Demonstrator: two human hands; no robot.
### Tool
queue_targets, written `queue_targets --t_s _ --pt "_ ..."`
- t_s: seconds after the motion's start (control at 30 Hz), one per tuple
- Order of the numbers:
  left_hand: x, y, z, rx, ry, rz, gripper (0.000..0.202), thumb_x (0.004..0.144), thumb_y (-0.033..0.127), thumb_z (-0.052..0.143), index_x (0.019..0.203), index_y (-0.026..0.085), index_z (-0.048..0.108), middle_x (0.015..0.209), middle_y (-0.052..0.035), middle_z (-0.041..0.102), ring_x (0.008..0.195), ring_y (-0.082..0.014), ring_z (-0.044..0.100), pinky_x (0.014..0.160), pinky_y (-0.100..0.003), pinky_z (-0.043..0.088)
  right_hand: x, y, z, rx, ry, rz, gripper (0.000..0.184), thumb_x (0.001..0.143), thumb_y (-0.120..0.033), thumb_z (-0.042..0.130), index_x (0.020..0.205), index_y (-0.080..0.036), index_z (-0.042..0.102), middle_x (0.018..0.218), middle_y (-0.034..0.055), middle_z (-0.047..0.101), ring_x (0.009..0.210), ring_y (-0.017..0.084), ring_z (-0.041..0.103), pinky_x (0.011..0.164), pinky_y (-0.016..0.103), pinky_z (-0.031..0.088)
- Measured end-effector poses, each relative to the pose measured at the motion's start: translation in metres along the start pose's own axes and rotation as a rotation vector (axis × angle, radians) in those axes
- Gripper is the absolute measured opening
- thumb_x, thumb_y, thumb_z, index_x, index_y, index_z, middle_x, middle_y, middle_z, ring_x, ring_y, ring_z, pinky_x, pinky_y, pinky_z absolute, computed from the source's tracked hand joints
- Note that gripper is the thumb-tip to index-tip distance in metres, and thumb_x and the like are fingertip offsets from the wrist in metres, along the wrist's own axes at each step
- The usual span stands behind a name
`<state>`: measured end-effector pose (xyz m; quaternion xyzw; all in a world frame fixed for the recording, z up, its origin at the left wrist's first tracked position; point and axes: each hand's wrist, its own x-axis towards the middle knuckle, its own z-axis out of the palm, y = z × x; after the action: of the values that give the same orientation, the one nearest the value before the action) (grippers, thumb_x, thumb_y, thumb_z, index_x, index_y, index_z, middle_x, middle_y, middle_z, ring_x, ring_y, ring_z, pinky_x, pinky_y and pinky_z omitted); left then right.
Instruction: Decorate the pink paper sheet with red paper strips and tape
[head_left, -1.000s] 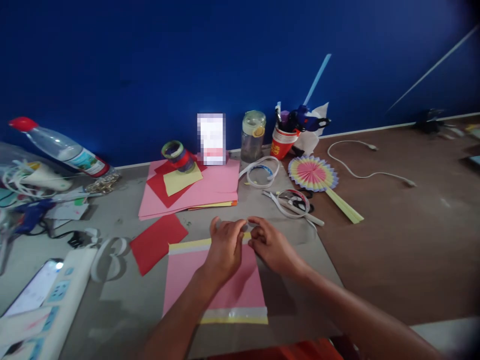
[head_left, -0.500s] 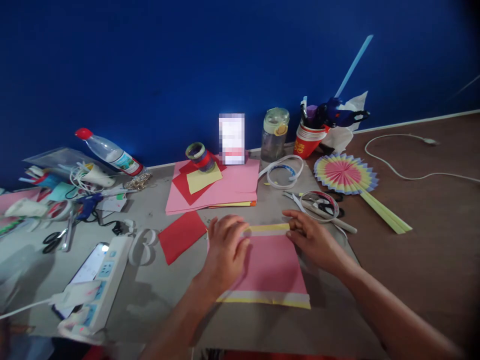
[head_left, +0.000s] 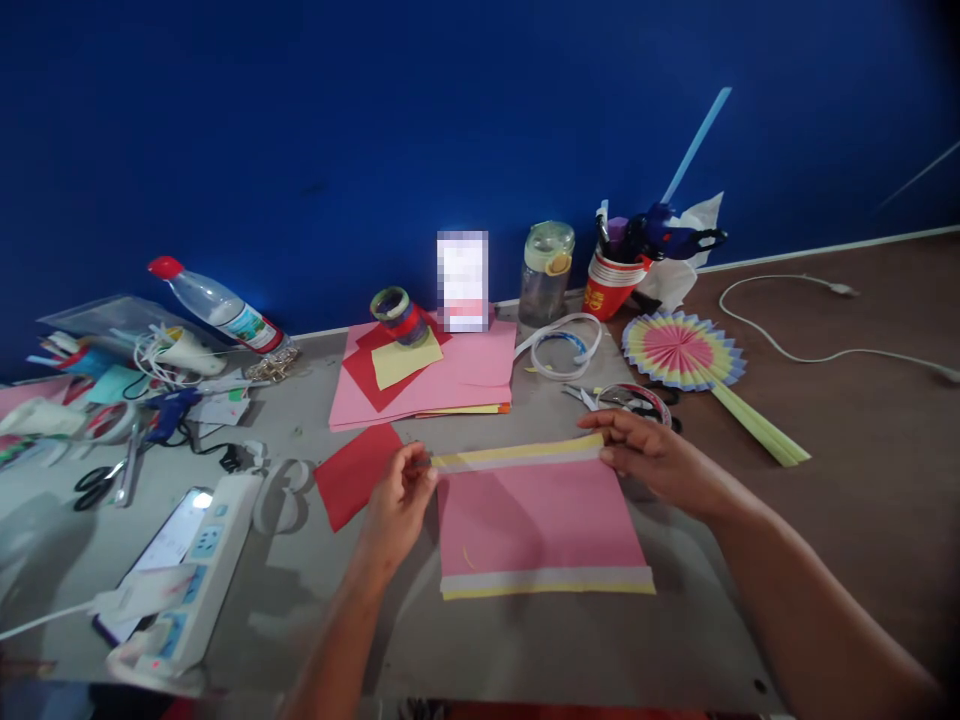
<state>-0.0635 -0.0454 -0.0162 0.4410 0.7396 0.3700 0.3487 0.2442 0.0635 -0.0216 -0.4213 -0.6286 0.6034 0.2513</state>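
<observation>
Two hands (head_left: 401, 500) (head_left: 667, 460) pinch the pink sheet (head_left: 540, 515) by its far corners, long axis apparently running left-right.

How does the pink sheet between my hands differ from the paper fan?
The pink sheet is unpleated, the paper fan pleated. The sheet is rectangular; the fan is round with a handle. The sheet's yellow runs in straight bands, the fan's in a ring. Both show pink and yellow.
</observation>
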Motion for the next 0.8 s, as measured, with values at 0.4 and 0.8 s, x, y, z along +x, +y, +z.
queue_targets --t_s 0.4,0.8 --pt "0.010 0.013 0.002 -0.055 -0.345 -0.022 0.034 0.080 0.045 0.059 0.098 0.017 0.064 0.081 -0.0026 0.064 0.072 -0.0153 0.056 0.067 -0.026 0.045 0.000 -0.004 -0.015 0.084 0.063 0.082 0.036 0.073 -0.033 0.063 0.106 -0.018 0.061 0.084 0.0042 0.064 0.065 0.013 0.056 0.054 0.023 0.042" --pt "0.012 0.001 -0.002 -0.185 -0.362 -0.061 0.026 0.076 0.043 0.065 0.077 0.017 0.060 0.055 0.0041 0.053 0.054 -0.0097 0.048 0.055 -0.021 0.036 0.001 0.009 -0.016 -0.088 0.097 0.073 0.037 0.076 -0.027 0.059 0.111 -0.018 0.059 0.075 -0.0001 0.056 0.056 0.011 0.047 0.051 0.024 0.041"
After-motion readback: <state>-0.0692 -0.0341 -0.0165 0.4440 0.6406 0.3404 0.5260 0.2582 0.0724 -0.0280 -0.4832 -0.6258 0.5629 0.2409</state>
